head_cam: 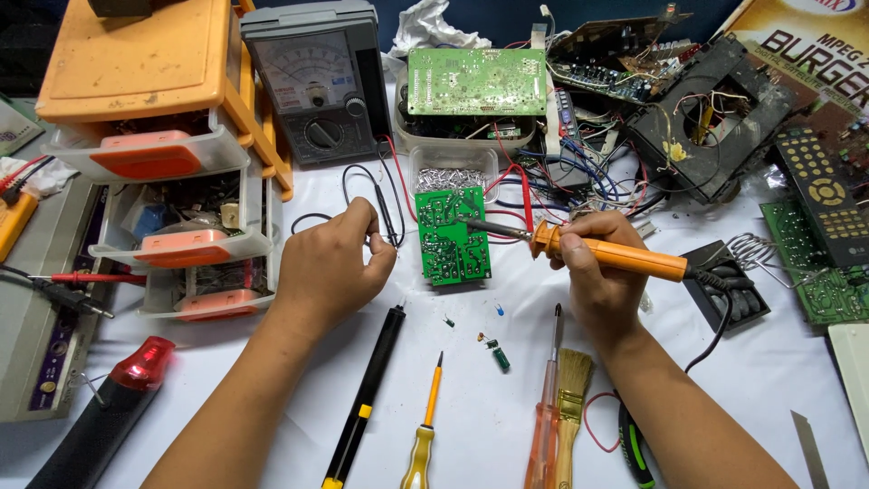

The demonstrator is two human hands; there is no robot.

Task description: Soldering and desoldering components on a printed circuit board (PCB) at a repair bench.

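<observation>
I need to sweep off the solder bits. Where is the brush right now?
In the head view, the wooden-handled brush lies on the white table near the front edge, just inside the right forearm, beside the orange-handled screwdriver.

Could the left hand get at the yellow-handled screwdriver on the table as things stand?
Probably yes. The left hand hovers beside the green circuit board, pinching what looks like thin wire. The yellow-handled screwdriver lies uncovered just below it, between the black pen-shaped tool and an orange-handled screwdriver, nothing lying across it.
</observation>
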